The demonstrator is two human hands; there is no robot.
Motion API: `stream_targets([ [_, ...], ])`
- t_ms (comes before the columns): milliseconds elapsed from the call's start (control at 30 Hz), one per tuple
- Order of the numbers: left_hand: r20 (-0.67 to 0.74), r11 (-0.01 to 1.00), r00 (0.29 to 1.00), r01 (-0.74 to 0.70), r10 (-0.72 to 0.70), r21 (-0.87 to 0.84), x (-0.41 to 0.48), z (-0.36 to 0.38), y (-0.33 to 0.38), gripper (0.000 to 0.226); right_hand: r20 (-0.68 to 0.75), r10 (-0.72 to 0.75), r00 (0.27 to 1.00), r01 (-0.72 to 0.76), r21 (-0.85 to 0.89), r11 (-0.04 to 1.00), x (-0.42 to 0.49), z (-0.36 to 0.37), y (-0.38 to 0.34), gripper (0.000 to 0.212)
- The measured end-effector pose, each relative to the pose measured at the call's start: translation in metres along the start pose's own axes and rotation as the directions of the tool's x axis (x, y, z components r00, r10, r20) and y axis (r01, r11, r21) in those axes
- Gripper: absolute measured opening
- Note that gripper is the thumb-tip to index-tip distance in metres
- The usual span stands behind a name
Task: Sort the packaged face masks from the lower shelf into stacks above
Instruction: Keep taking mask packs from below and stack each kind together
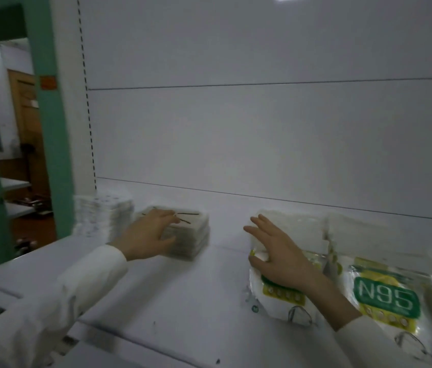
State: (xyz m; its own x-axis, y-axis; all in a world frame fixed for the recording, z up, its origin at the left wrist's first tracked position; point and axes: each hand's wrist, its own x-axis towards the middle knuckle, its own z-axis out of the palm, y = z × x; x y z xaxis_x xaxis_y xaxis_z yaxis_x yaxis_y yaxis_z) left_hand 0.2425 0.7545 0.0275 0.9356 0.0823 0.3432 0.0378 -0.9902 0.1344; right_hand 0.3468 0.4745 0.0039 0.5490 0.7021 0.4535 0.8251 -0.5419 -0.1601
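The shelf (183, 301) and its back panel (236, 142) look like smooth painted metal with a dull sheen. The N95 packets (387, 298) are glossy, crinkled clear plastic; the stacked masks (191, 235) sit in cloudier film. The sleeves (76, 288) are matt white cloth, the far door (23, 107) wood

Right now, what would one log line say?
left hand: grips white mask stack | right hand: open, flat on N95 pack | nothing lifted

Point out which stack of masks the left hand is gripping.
The low stack with dark strings on top: the left hand grips it. The taller spotted stack at the far left stands untouched.
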Motion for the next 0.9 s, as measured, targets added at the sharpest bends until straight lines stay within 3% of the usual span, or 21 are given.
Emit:
stream_targets([
  [133,-0.048,0.995,0.999,0.017,-0.012,0.093,0.001,-0.009,-0.049,0.047,0.014,-0.019,1.000,0.020,-0.036,0.999,0.034,0.017,-0.034,0.055],
  [300,-0.091,0.996,0.992,0.090,-0.087,0.026,0.015,-0.009,-0.125,0.038,-0.006,0.065,0.998,-0.065,-0.052,0.997,0.094,0.049,-0.074,0.044],
  [400,-0.144,0.974,0.969,0.183,-0.203,-0.137,0.030,-0.001,-0.173,0.033,-0.046,0.285,0.958,-0.286,-0.020,0.958,0.137,0.076,-0.093,0.041],
  [500,-0.091,0.928,0.965,0.205,-0.244,-0.313,0.042,0.015,-0.197,0.032,0.001,0.549,0.836,-0.544,0.134,0.828,0.169,0.095,-0.101,0.049],
  [600,0.134,0.766,0.951,0.303,-0.277,-0.567,0.061,0.031,-0.204,0.032,0.104,0.715,0.691,-0.702,0.334,0.629,0.181,0.105,-0.105,0.064],
  [700,0.330,0.515,0.883,0.465,-0.335,-0.720,0.077,0.044,-0.206,0.041,0.155,0.778,0.609,-0.771,0.345,0.534,0.187,0.108,-0.104,0.075],
  [767,0.435,0.380,0.825,0.556,-0.361,-0.739,0.088,0.055,-0.207,0.060,0.177,0.819,0.546,-0.812,0.354,0.464,0.193,0.108,-0.098,0.077],
  [900,0.561,0.259,0.776,0.627,-0.287,-0.735,0.098,0.062,-0.205,0.054,0.356,0.840,0.409,-0.869,0.433,0.240,0.197,0.118,-0.080,0.080],
])
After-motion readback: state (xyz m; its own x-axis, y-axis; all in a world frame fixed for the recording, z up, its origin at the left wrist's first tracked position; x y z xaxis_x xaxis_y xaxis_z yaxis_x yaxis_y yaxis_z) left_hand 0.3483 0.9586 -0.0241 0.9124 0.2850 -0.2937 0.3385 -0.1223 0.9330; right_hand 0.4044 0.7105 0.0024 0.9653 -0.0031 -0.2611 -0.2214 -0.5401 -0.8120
